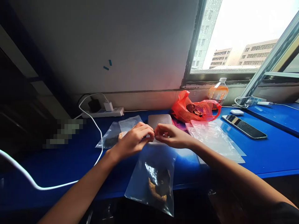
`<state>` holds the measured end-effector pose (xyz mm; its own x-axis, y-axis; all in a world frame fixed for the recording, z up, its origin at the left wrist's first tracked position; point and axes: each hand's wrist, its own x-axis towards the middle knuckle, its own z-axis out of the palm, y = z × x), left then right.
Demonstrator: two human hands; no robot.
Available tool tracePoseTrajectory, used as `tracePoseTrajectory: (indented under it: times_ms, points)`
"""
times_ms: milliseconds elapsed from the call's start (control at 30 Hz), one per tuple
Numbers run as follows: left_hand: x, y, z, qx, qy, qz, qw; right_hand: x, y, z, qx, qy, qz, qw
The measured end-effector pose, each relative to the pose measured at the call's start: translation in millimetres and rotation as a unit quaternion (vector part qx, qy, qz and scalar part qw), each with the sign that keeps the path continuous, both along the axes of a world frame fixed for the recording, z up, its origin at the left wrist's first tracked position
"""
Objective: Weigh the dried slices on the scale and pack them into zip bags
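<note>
Nearest the camera, a clear bag [153, 177] hangs over the front edge of the blue table [268, 155], its lower end drooping off the edge so the dark and tan lump [159, 184] inside has slid to the bottom, away from the mouth. That leaves the top strip flat and free, which is where both hands work: the left hand [134, 140] and right hand [171, 136] meet at the bag's upper edge, each with fingertips pinched shut on the strip, thumbs toward each other, seemingly pressing the seal line between them. Just beyond the left hand lies another bag [112, 135] with something dark in it, flat on the table. A white cable [93, 124] loops past it to a charger in the power strip [102, 112] by the wall. To the right, a stack of empty bags [215, 137] lies within easy reach. Behind the hands sits a grey flat case [161, 119], then a red bag [193, 109], open, with dark pieces showing. Further right lie a phone [244, 126] and a bottle [218, 91] near the window [233, 34].
</note>
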<state>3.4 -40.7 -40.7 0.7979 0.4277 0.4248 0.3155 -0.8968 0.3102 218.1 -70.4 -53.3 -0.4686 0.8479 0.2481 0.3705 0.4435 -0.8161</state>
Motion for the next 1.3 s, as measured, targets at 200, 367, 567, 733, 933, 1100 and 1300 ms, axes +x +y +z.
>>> tracePoseTrajectory:
  times_ms: [200,367,567,733,933,1100,1300]
  points:
    - [-5.0,3.3,0.5,-0.031,-0.025,0.037,0.999,-2.2,-8.2,6.2,-0.072,0.004,0.034,0.997]
    - [-5.6,4.9,8.3,-0.027,-0.036,0.032,0.998,-1.6,-6.0,7.7,-0.077,0.023,0.038,0.996]
    - [-27.2,22.9,19.3,-0.049,-0.096,0.128,0.986,3.2,-6.2,14.8,-0.047,0.073,-0.028,0.996]
    - [-38.7,25.9,17.4,-0.131,-0.147,0.117,0.973,-0.9,-2.6,10.8,-0.070,0.199,-0.110,0.971]
    - [-40.3,22.9,22.1,-0.134,-0.270,0.128,0.945,-4.4,-1.4,5.6,-0.043,0.226,-0.212,0.950]
    - [-43.8,25.1,30.8,-0.045,-0.414,0.161,0.895,-10.1,-16.7,8.1,-0.034,0.084,-0.167,0.982]
    - [-41.8,25.6,30.5,-0.015,-0.516,0.122,0.848,-30.0,-20.8,-6.6,-0.301,0.290,-0.006,0.908]
